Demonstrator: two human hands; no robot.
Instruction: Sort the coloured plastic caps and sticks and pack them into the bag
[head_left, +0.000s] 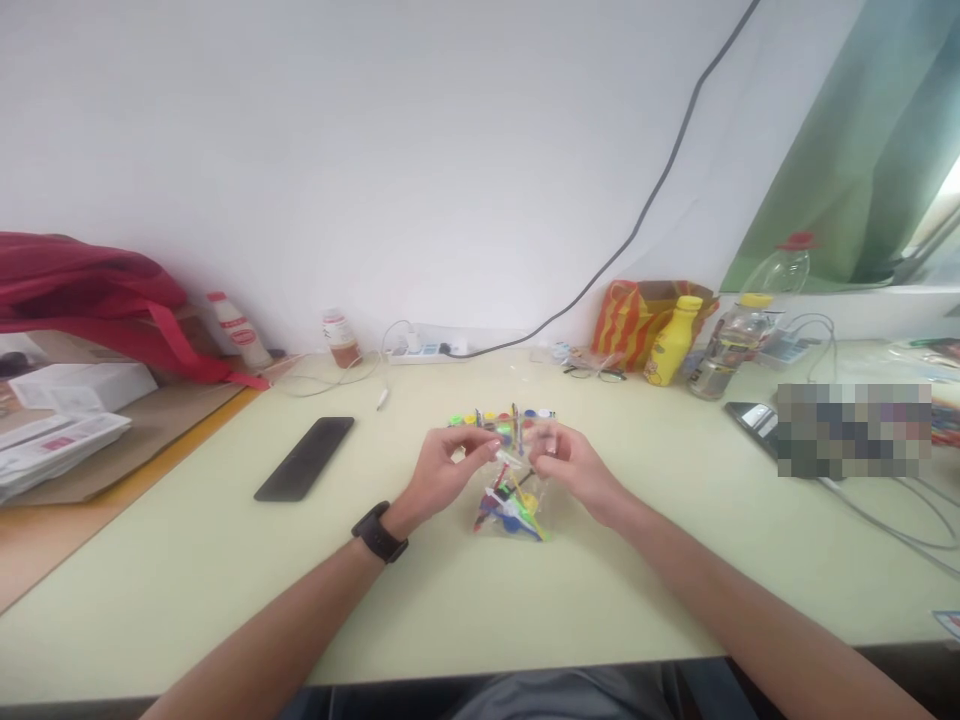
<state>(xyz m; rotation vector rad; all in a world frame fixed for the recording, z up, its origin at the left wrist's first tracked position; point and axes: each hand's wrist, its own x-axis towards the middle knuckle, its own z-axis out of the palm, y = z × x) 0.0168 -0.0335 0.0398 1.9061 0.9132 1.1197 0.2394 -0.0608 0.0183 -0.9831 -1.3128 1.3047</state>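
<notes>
A clear plastic bag (514, 510) of small coloured plastic pieces hangs or rests between my hands near the middle of the table. Some pieces inside are long and thin, in white, yellow, red and blue. My left hand (448, 465), with a black watch (380, 532) on its wrist, pinches the bag's upper left edge. On the other side, my right hand (574, 465) has its fingers closed on the upper right edge. Just beyond the bag lies a row of coloured plastic pieces (499, 418), partly hidden by my hands.
A dark phone (305, 458) lies to the left. At the back are a power strip (427, 350), a small bottle (341, 338), glasses (594, 373), a yellow bottle (673, 342) and a striped bag (622, 325). Cables (885, 515) trail at the right; boxes (82, 385) stand far left.
</notes>
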